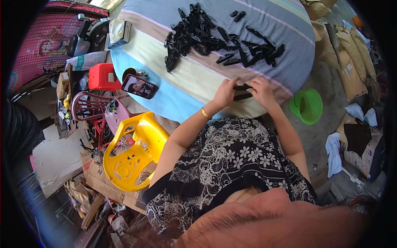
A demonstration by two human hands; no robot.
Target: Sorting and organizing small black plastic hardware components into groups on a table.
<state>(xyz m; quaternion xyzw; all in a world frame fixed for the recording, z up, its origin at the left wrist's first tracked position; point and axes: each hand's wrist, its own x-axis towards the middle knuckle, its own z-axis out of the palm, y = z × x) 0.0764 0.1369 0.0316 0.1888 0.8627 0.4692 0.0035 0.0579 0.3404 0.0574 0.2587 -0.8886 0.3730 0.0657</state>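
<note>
At the near edge of a round table covered with a striped cloth (pixel 182 89), my left hand (pixel 224 93) and my right hand (pixel 262 92) are close together. Both are closed, fingertips pinching the two ends of a small black piece (pixel 242 87). Its exact kind is too small to make out. Just below it, between my hands, lies a dark strip (pixel 243 96). Farther back on the cloth is a big heap of black plastic clip-like parts (pixel 194 31). A smaller loose group of similar black parts (pixel 258 51) lies nearer my right hand.
A phone (pixel 139 87) leans against a metal cup (pixel 141 74) at the table's left edge. Behind it stands a tissue box (pixel 120 35). A yellow plastic chair (pixel 138 155) and a red stool (pixel 101 77) are left; a green bucket (pixel 306 106) and brown sacks (pixel 351 70) are right.
</note>
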